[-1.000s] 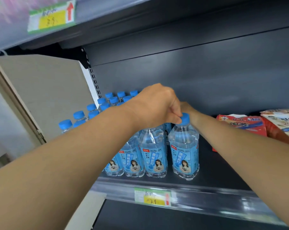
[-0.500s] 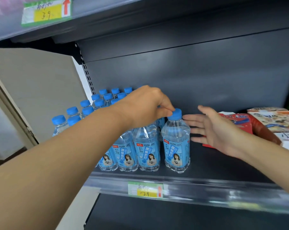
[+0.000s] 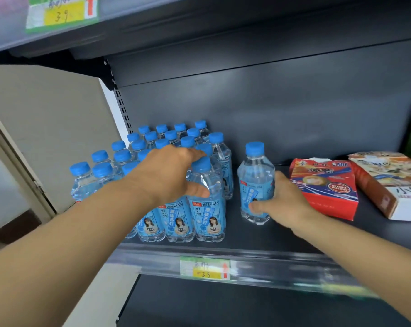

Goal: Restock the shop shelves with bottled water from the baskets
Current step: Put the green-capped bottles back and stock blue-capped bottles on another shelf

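Your left grip point(image 3: 166, 171) covered the caps and shoulders of several clear, blue-capped plastic water bottles point(image 3: 209, 218) in the front rows. The fingers of your right grip point(image 3: 284, 204) were hidden behind the lone clear blue-labelled bottle point(image 3: 256, 175). The white-and-brown cardboard box point(image 3: 388, 182) ran off the right edge, and the green-and-yellow price tag point(image 3: 204, 267) on the shelf rail point(image 3: 152, 258) was blurred.

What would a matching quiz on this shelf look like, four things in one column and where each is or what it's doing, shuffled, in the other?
1 right hand
2 left hand
3 red box
4 lower price tag

A on the shelf edge
B rests on the packed bottles
C grips the lone bottle
D lies right of the lone bottle

Pairs: 1-C, 2-B, 3-D, 4-A
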The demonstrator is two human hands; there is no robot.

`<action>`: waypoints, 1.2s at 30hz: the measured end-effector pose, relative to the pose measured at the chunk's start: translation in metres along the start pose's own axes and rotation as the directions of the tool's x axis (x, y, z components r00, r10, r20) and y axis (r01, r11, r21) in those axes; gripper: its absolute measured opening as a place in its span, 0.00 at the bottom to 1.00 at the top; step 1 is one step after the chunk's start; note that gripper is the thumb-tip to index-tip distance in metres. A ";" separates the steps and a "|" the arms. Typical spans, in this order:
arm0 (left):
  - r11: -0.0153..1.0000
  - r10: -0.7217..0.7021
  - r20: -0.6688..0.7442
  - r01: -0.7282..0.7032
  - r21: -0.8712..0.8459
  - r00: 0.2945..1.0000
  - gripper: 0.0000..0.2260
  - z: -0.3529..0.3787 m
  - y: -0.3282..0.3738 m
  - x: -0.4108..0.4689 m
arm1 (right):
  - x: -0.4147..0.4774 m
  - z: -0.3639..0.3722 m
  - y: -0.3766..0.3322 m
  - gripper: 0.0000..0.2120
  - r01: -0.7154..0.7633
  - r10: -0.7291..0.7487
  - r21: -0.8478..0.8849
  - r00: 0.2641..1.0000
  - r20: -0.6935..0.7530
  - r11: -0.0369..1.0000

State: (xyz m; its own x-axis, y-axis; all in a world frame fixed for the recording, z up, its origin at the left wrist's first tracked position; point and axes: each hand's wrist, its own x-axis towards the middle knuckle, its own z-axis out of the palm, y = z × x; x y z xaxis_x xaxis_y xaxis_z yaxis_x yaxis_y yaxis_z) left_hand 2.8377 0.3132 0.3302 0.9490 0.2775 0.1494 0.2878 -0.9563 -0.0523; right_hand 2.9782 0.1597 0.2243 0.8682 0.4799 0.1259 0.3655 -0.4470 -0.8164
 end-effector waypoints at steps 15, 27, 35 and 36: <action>1.000 -0.007 -0.012 0.007 0.005 1.000 0.36 -0.006 0.006 0.012 | 0.111 0.039 -0.019 0.26 -0.141 0.143 0.024 0.969 -0.202 0.990; 1.000 0.005 -0.037 -0.005 0.007 0.999 0.34 -0.003 0.005 0.013 | 0.126 0.047 -0.027 0.26 0.053 -0.092 0.162 0.966 0.243 0.985; 1.000 -0.005 -0.027 0.005 0.001 1.000 0.36 -0.004 0.008 0.012 | 0.110 0.065 -0.012 0.22 -0.274 0.207 0.756 0.961 0.185 0.594; 1.000 -0.007 -0.027 0.007 0.001 1.000 0.37 -0.004 0.009 0.011 | 0.105 0.066 -0.014 0.21 -0.313 0.223 0.779 0.948 0.226 0.544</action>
State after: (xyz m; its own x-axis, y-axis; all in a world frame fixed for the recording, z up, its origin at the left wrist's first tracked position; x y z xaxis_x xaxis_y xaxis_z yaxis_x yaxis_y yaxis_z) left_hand 2.8502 0.3078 0.3354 0.9432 0.2820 0.1759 0.2950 -0.9540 -0.0527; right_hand 3.0419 0.2660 0.2123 0.8290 0.5260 -0.1900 -0.3346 0.1943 -0.9221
